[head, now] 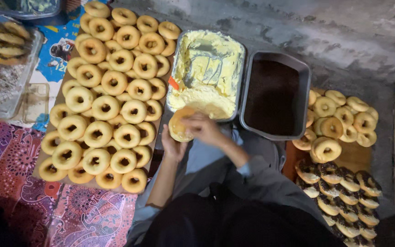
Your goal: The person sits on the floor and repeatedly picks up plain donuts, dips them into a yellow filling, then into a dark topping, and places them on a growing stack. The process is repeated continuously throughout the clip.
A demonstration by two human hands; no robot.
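Note:
My left hand (173, 145) holds a round plain doughnut (179, 126) from below, just in front of a metal tray of pale yellow cream (206, 68). My right hand (203, 128) rests on top of the same doughnut with its fingers curled over it; whether it grips a tool I cannot tell. An orange-handled spreader (174, 83) sticks out of the cream at the tray's left edge. Next to the cream tray on the right stands a dark tray of brown sprinkles (274, 93).
A big board of several plain ring doughnuts (108, 96) lies to my left. On my right is a smaller pile of plain doughnuts (339, 119), with sprinkle-coated ones (344, 194) below it. Clear plastic boxes (3, 64) stand far left on patterned cloth (10, 155).

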